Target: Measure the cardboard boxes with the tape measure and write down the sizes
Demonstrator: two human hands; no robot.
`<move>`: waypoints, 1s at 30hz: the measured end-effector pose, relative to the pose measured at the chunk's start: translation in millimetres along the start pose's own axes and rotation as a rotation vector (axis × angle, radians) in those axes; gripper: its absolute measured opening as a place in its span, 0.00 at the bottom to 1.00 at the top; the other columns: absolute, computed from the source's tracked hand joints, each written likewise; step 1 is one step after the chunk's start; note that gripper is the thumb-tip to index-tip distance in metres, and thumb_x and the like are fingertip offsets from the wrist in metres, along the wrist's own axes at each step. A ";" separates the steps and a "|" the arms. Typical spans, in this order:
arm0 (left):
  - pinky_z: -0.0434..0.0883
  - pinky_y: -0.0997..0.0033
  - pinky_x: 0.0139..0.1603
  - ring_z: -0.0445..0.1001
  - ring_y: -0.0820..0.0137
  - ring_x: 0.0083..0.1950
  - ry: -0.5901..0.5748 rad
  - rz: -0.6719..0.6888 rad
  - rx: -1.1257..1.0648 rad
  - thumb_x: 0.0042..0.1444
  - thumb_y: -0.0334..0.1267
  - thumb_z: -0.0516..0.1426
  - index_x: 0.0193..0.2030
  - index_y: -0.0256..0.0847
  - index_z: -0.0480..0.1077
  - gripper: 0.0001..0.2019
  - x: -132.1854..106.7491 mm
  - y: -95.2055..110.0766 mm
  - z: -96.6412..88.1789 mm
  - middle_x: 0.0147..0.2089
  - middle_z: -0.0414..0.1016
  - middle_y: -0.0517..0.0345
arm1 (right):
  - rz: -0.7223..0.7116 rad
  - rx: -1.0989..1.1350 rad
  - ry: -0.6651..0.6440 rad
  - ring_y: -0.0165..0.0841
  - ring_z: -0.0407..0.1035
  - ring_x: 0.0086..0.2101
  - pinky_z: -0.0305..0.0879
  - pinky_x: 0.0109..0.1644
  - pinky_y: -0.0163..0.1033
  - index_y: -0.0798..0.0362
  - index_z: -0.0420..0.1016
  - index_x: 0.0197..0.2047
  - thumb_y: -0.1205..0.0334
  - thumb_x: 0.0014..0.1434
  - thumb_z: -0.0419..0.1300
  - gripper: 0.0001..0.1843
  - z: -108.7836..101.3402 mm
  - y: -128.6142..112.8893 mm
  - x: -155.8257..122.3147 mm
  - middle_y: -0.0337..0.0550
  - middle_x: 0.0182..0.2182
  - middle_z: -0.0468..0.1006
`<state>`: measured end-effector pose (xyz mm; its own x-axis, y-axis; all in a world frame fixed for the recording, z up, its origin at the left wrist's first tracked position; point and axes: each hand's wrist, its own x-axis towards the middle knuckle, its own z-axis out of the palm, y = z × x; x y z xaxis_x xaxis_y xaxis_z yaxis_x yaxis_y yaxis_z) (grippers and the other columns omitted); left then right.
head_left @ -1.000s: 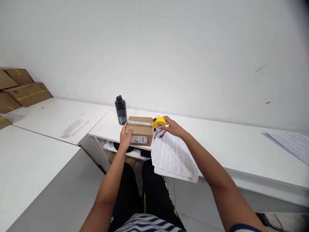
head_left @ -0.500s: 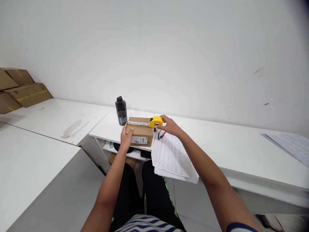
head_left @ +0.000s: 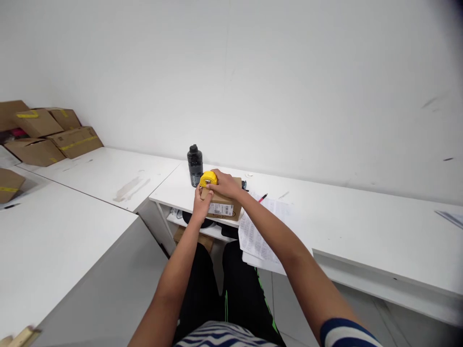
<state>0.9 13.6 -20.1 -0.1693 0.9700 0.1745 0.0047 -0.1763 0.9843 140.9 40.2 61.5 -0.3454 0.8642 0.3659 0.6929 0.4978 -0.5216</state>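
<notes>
A small brown cardboard box (head_left: 226,208) with a white label sits at the front edge of a white desk (head_left: 325,217). My right hand (head_left: 224,183) is closed round a yellow tape measure (head_left: 209,179) held over the box's left top corner. My left hand (head_left: 201,202) grips the box's left end, fingers curled on it, right below the tape measure. No tape blade shows.
A black bottle (head_left: 195,165) stands just behind the box. Printed paper sheets (head_left: 260,231) overhang the desk edge right of the box, with a red pen (head_left: 263,197) above them. Brown cartons (head_left: 47,132) are stacked far left. More white tables (head_left: 54,226) lie left.
The tape measure, stretched across the box top a second ago, has run back left to the box's left end with my right hand. The view has shifted, so everything sits further right.
</notes>
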 end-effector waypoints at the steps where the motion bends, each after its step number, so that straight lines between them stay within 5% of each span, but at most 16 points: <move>1: 0.69 0.63 0.58 0.71 0.61 0.59 -0.006 -0.007 0.006 0.57 0.45 0.60 0.69 0.42 0.54 0.35 -0.5 1.9 -0.6 0.64 0.66 0.44 | 0.005 0.000 0.014 0.45 0.72 0.46 0.64 0.50 0.46 0.50 0.66 0.60 0.52 0.59 0.61 0.27 -1.3 0.0 -1.9 0.48 0.49 0.79; 4: 0.66 0.59 0.62 0.68 0.58 0.63 0.040 0.037 0.111 0.57 0.48 0.61 0.70 0.40 0.51 0.38 -7.5 8.8 -3.1 0.66 0.62 0.39 | 0.012 0.014 0.098 0.46 0.72 0.48 0.63 0.55 0.49 0.50 0.68 0.59 0.52 0.57 0.64 0.28 -7.4 1.9 -19.4 0.48 0.49 0.79; 7: 0.57 0.55 0.69 0.57 0.57 0.70 0.225 0.342 0.278 0.56 0.50 0.61 0.66 0.40 0.56 0.34 -28.2 9.4 -2.7 0.67 0.58 0.39 | 0.051 0.211 0.233 0.45 0.70 0.52 0.63 0.58 0.49 0.48 0.70 0.58 0.49 0.53 0.66 0.30 -7.7 3.3 -59.2 0.46 0.52 0.77; 9: 0.59 0.54 0.69 0.60 0.57 0.67 0.255 0.518 0.255 0.55 0.52 0.61 0.61 0.40 0.60 0.31 -50.9 2.5 2.5 0.65 0.59 0.39 | 0.113 0.460 0.307 0.42 0.71 0.51 0.66 0.57 0.46 0.45 0.69 0.58 0.46 0.52 0.67 0.32 1.0 1.3 -95.8 0.44 0.53 0.76; 11: 0.65 0.55 0.64 0.65 0.58 0.63 0.139 0.501 0.133 0.54 0.56 0.60 0.62 0.40 0.59 0.34 -78.5 -7.9 12.8 0.63 0.61 0.40 | 0.158 0.684 0.340 0.40 0.72 0.49 0.68 0.54 0.45 0.43 0.68 0.58 0.42 0.52 0.67 0.33 15.4 -2.9 -134.5 0.42 0.51 0.77; 13: 0.70 0.57 0.59 0.71 0.59 0.58 -0.088 0.338 0.012 0.56 0.62 0.55 0.63 0.41 0.58 0.35 -105.3 -17.7 25.8 0.61 0.66 0.42 | 0.195 0.792 0.395 0.40 0.73 0.49 0.69 0.53 0.44 0.43 0.66 0.61 0.35 0.55 0.61 0.35 29.2 -5.6 -168.4 0.43 0.51 0.77; 16: 0.74 0.59 0.53 0.76 0.57 0.51 -0.326 0.112 -0.009 0.56 0.66 0.51 0.56 0.39 0.67 0.33 -130.9 -27.3 41.2 0.51 0.75 0.44 | 0.179 0.646 0.357 0.41 0.74 0.45 0.68 0.53 0.46 0.45 0.68 0.62 0.29 0.62 0.43 0.38 34.3 7.0 -196.9 0.45 0.49 0.79; 20: 0.76 0.58 0.47 0.78 0.57 0.44 -0.416 0.018 0.118 0.56 0.59 0.55 0.44 0.37 0.75 0.25 -133.1 -33.7 48.0 0.41 0.79 0.46 | 0.234 0.139 0.207 0.42 0.76 0.41 0.67 0.50 0.48 0.46 0.74 0.59 0.39 0.69 0.28 0.39 3.5 70.3 -182.7 0.47 0.41 0.82; 22: 0.76 0.58 0.48 0.78 0.57 0.44 -0.495 0.038 0.158 0.57 0.55 0.55 0.43 0.37 0.76 0.22 -126.6 -35.4 52.6 0.42 0.80 0.46 | 0.387 -0.155 0.189 0.44 0.74 0.47 0.65 0.50 0.47 0.47 0.67 0.64 0.50 0.71 0.37 0.28 -17.9 111.8 -159.6 0.51 0.50 0.79; 24: 0.75 0.57 0.50 0.78 0.57 0.47 -0.570 0.100 0.207 0.57 0.52 0.56 0.46 0.37 0.76 0.20 -117.7 -36.0 61.9 0.45 0.80 0.46 | 0.450 -0.467 -0.025 0.45 0.75 0.45 0.64 0.48 0.47 0.50 0.60 0.68 0.63 0.69 0.43 0.26 -33.9 148.4 -134.5 0.59 0.52 0.76; 27: 0.74 0.59 0.51 0.78 0.58 0.48 -0.649 0.193 0.324 0.55 0.48 0.58 0.49 0.40 0.75 0.19 -100.9 -36.6 83.8 0.47 0.80 0.48 | 0.373 -0.512 -0.159 0.43 0.75 0.43 0.60 0.49 0.46 0.52 0.71 0.58 0.72 0.63 0.52 0.22 -42.3 183.8 -108.7 0.59 0.48 0.78; 30: 0.74 0.62 0.49 0.78 0.61 0.45 -0.692 0.194 0.410 0.54 0.47 0.59 0.47 0.41 0.75 0.17 -83.5 -43.3 105.8 0.44 0.81 0.52 | 0.292 -0.479 -0.159 0.42 0.73 0.46 0.56 0.53 0.45 0.53 0.74 0.52 0.73 0.61 0.54 0.17 -43.6 199.7 -107.5 0.56 0.46 0.79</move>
<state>119.1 -42.0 -74.6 0.5157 0.8361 0.1869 0.3529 -0.4061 0.8429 344.0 43.4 -48.4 -0.1622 0.9795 0.1198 0.9700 0.1805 -0.1630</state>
